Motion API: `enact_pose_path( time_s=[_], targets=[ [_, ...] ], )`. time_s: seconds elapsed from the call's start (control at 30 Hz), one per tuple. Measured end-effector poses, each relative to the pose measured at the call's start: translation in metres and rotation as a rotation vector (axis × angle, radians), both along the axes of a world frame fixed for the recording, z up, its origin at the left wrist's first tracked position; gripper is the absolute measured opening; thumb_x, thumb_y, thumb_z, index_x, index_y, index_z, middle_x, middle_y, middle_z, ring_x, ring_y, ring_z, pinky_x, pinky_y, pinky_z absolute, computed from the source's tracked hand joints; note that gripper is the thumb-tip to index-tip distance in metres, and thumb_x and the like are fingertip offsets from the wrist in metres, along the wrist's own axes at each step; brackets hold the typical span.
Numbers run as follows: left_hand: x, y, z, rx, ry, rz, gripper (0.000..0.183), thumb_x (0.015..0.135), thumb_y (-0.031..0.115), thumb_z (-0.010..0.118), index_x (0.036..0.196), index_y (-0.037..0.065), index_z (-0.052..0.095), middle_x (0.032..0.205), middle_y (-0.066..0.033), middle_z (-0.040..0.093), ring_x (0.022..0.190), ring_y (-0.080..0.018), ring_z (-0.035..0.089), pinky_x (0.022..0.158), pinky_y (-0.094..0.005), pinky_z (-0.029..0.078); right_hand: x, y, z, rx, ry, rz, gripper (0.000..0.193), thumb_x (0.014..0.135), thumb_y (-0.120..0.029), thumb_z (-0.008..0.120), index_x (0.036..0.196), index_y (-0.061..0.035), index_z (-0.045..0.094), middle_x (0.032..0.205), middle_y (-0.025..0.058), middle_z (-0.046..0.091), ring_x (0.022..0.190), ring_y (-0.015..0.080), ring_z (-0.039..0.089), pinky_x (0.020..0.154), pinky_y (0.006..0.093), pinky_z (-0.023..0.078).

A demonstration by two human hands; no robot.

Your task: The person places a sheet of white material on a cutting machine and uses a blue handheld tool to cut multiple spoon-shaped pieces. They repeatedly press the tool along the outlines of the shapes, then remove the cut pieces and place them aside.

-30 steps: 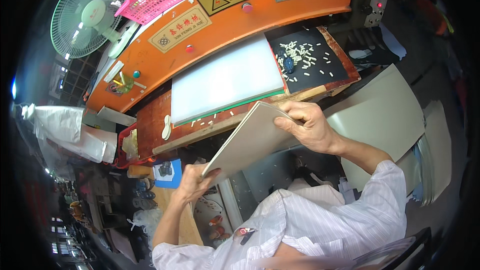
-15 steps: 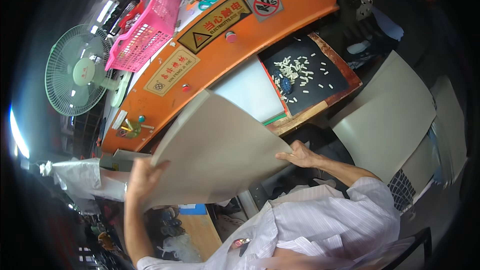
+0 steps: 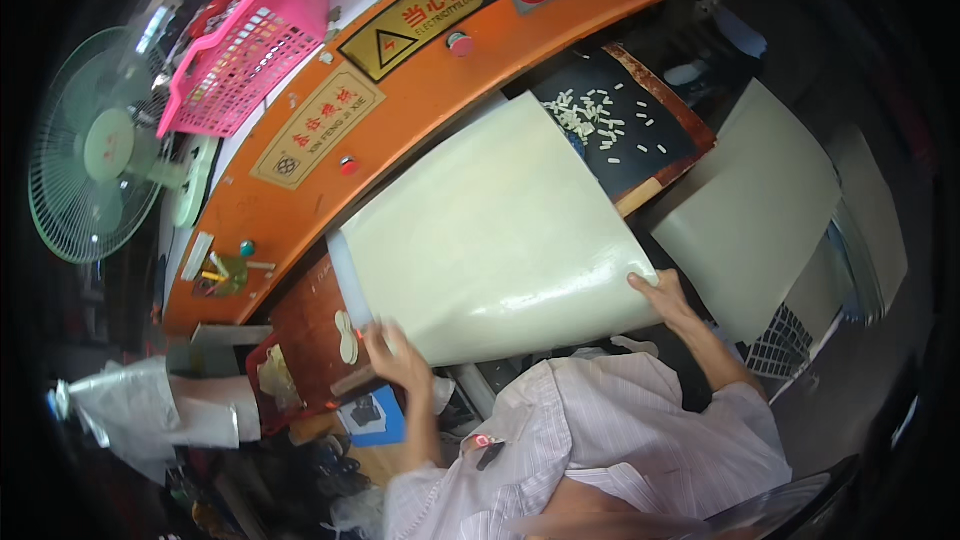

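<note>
A large pale sheet [image 3: 490, 240] with a glossy face lies sloped over the work surface, its near edge bowed toward me. My right hand [image 3: 668, 300] is closed on its near right corner, thumb on top. By the near left corner is my left hand [image 3: 400, 358]; motion smears its fingers, so I cannot tell whether they grip the edge. A white board [image 3: 348, 275] shows under the sheet's left side. Close to my left hand, a pale sole-shaped piece [image 3: 347, 338] rests on a red-brown board [image 3: 300, 310].
An orange machine front [image 3: 400, 130] with buttons spans the far side. Small pale pieces [image 3: 590, 120] lie scattered on a dark tray [image 3: 640, 160]. More large sheets [image 3: 750, 210] hang at right. A pink basket [image 3: 240, 60] and a green fan [image 3: 105, 145] stand at far left.
The sheet has swung from raised and tilted to lying over the white board, covering part of the dark tray. My left hand has moved right; my right hand stays at the sheet's right corner.
</note>
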State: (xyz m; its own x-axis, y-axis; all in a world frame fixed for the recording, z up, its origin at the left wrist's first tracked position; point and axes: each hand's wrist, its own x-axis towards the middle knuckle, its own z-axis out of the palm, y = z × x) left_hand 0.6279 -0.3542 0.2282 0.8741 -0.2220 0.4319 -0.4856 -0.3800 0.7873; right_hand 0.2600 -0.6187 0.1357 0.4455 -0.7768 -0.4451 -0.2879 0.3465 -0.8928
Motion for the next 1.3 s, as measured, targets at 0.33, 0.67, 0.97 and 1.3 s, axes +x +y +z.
enact_pose_path(
  time_s=[0.33,0.67,0.97,1.3],
  targets=[
    [-0.009,0.155,-0.223,-0.218,0.800,0.001,0.064,0.116,0.048,0.038,0.149,-0.006,0.051,0.140,-0.0184,0.065,0.130,-0.0271,0.060,0.114,-0.0413,0.042,-0.002,-0.033,0.031,0.130,0.200,0.055,0.049,0.096,-0.034,0.080,0.116,0.0106,0.074,0.102,0.0188,0.077,0.091,0.0224,0.073,0.084,0.0353,0.057],
    [0.038,0.125,-0.124,0.112,0.618,0.126,0.040,0.109,0.026,0.062,0.093,-0.009,0.076,0.084,-0.0063,0.073,0.077,-0.0096,0.059,0.074,-0.0318,0.051,0.046,-0.058,0.056,0.107,0.249,0.049,0.049,0.097,-0.031,0.079,0.124,0.0097,0.071,0.111,0.0185,0.076,0.095,0.0237,0.074,0.089,0.0382,0.059],
    [0.168,0.085,-0.073,0.389,0.817,-0.104,0.039,0.107,0.032,0.064,0.094,-0.004,0.070,0.094,-0.0061,0.071,0.086,-0.0143,0.059,0.075,-0.0355,0.048,0.158,-0.132,0.054,-0.511,0.268,0.219,0.057,0.092,-0.017,0.076,0.141,0.0067,0.059,0.125,0.0268,0.073,0.115,0.0297,0.073,0.099,0.0370,0.056],
    [0.153,0.115,-0.121,-0.081,0.960,-0.195,0.029,0.108,0.024,0.064,0.108,-0.003,0.074,0.098,-0.0054,0.076,0.081,-0.0102,0.066,0.076,-0.0273,0.053,0.138,-0.111,-0.026,-0.453,0.242,-0.001,0.057,0.088,-0.018,0.080,0.138,0.0025,0.061,0.119,0.0281,0.073,0.107,0.0321,0.073,0.090,0.0417,0.056]
  ],
)
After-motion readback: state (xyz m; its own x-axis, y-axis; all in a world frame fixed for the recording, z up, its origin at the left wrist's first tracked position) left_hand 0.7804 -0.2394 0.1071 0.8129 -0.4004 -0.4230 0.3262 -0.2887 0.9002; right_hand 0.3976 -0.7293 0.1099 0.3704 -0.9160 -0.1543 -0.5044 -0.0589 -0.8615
